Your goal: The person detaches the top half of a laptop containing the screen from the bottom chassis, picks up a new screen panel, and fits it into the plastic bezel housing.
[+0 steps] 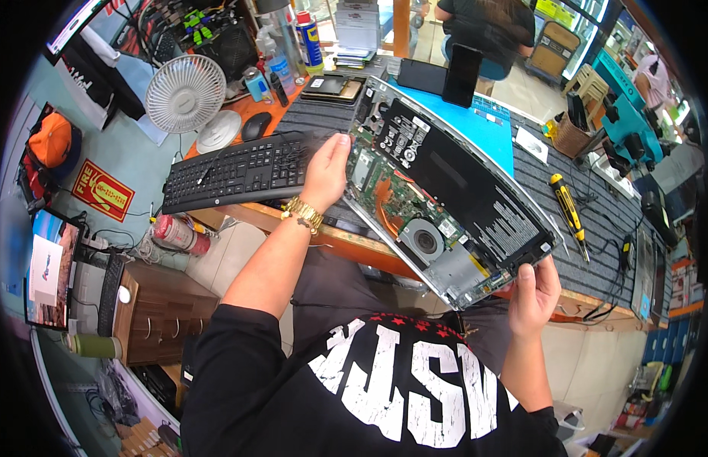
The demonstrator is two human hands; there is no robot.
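Note:
An opened laptop base is tilted up above the front of the bench, its insides facing me. My left hand grips its left edge, thumb on top; a gold bracelet is on that wrist. My right hand holds the lower right corner, thumb over the rim and the other fingers mostly hidden behind. Inside show a long black battery, a round cooling fan, a copper heat pipe and a green circuit board.
A black keyboard lies left of the laptop, with a mouse and white desk fan beyond. A yellow-black screwdriver rests on the striped mat at right. A black phone stands behind the laptop near a blue mat. Another person sits across the bench.

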